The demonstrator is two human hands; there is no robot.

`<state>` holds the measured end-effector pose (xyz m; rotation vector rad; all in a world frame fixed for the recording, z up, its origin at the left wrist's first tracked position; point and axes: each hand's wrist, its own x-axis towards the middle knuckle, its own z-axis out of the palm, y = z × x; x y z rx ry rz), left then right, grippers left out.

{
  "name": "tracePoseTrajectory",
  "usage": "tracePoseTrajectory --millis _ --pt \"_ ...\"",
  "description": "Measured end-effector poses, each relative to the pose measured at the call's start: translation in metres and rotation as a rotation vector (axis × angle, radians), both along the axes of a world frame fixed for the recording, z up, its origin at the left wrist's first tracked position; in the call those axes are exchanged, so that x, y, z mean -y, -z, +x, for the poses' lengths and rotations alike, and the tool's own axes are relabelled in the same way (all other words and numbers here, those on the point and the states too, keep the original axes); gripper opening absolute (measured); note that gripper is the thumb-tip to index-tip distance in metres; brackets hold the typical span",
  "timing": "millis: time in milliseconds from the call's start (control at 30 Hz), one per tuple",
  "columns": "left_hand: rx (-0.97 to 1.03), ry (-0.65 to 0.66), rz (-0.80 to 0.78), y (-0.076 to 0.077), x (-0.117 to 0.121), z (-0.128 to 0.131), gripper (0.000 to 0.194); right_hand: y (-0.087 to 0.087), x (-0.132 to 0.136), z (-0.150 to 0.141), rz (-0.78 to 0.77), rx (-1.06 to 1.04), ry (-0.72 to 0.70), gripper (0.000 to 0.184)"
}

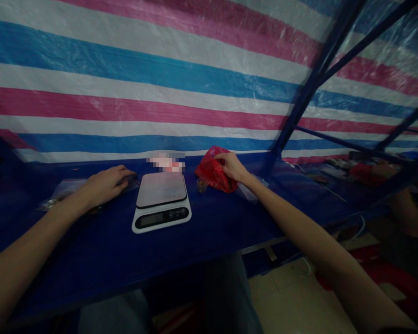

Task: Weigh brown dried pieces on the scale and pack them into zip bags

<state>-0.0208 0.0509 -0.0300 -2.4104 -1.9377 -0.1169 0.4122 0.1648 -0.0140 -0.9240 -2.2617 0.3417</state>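
Observation:
A white kitchen scale with a grey weighing plate sits on the blue-covered table in front of me. My left hand lies to its left, fingers curled down onto clear plastic bags. My right hand is to the right of the scale, fingers closed on the top of a red plastic bag. A small round cup stands just left of the red bag.
A striped pink, blue and white tarp hangs behind the table. A dark blue metal frame rises at the right. More clutter lies on the table's far right. Another person's arm shows at the right edge.

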Motion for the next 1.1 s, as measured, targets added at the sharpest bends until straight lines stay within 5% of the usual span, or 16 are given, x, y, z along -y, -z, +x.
tracePoseTrajectory --millis 267,400,567,700,1100 --pt "0.085 0.012 0.040 0.001 0.001 0.000 0.049 -0.025 0.012 0.005 0.096 -0.267 0.130 0.014" --pt "0.072 0.003 0.030 -0.001 0.002 0.003 0.048 -0.042 0.040 -0.006 -0.005 -0.320 -0.064 0.015" --pt "0.016 -0.023 0.020 -0.002 0.002 0.003 0.048 -0.032 0.056 -0.019 -0.194 -0.088 -0.335 0.011" --pt "-0.001 0.004 0.020 -0.001 0.002 0.002 0.050 -0.022 0.053 -0.021 -0.286 -0.050 -0.337 0.011" --pt "-0.026 0.001 0.005 -0.002 0.003 0.003 0.049 -0.023 0.057 -0.024 -0.221 -0.012 -0.360 0.009"
